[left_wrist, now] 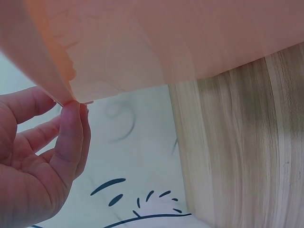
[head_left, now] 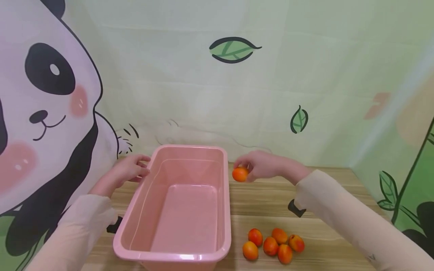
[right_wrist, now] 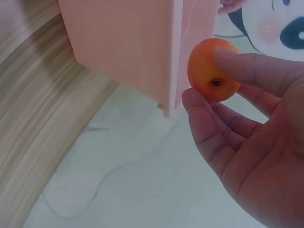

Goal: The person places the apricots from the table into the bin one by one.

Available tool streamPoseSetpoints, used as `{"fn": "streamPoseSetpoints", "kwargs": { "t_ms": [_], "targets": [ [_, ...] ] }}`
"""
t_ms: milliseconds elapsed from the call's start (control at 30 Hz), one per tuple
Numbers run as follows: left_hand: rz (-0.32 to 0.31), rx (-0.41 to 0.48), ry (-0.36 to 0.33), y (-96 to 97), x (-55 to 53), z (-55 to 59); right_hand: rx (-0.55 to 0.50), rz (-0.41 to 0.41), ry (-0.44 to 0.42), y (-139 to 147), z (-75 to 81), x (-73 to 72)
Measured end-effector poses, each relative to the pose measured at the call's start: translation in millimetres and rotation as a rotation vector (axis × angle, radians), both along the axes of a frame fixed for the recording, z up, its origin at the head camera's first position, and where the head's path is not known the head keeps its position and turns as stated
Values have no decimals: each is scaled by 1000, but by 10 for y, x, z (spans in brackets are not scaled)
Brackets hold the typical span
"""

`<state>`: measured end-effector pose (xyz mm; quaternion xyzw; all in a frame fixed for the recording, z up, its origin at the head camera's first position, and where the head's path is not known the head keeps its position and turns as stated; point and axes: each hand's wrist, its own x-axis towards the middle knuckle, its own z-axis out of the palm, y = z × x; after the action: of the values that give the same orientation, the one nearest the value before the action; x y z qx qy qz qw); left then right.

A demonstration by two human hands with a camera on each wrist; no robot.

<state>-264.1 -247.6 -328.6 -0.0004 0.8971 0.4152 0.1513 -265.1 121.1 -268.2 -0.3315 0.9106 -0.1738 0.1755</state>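
A pink plastic basin (head_left: 190, 218) stands on the wooden table in the head view, its inside bare. At its far left edge my left hand (head_left: 130, 170) pinches the rim; the left wrist view shows thumb and fingers of that hand (left_wrist: 45, 147) on either side of the rim (left_wrist: 61, 88). Just right of the basin's far right corner, my right hand (head_left: 262, 165) holds an orange apricot (head_left: 240, 174) above the table. Seen from the right wrist, the apricot (right_wrist: 211, 61) sits between thumb and fingertips, its dark stem end showing.
Several orange-red apricots (head_left: 270, 246) lie grouped on the table (head_left: 325, 195), right of the basin's near end. Behind the table hangs a pale green cloth (head_left: 169, 75) printed with leaves and a large panda (head_left: 51, 94).
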Motion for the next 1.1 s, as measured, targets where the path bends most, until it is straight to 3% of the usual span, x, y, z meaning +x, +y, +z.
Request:
{"fn": "streamPoseSetpoints", "kwargs": {
  "t_ms": [67, 333, 667, 1100],
  "targets": [
    [-2, 2, 2, -1, 1, 2, 15, 5, -10, -84, 8, 3],
    [2, 1, 4, 5, 8, 12, 58, 147, -1, -427, 28, 22],
    [5, 8, -9, -2, 14, 18, 137, 173, -59, -929, -24, 84],
    [4, 15, -2, -16, 14, 12, 80, 193, -124, -1372, -214, 68]
  ]
}}
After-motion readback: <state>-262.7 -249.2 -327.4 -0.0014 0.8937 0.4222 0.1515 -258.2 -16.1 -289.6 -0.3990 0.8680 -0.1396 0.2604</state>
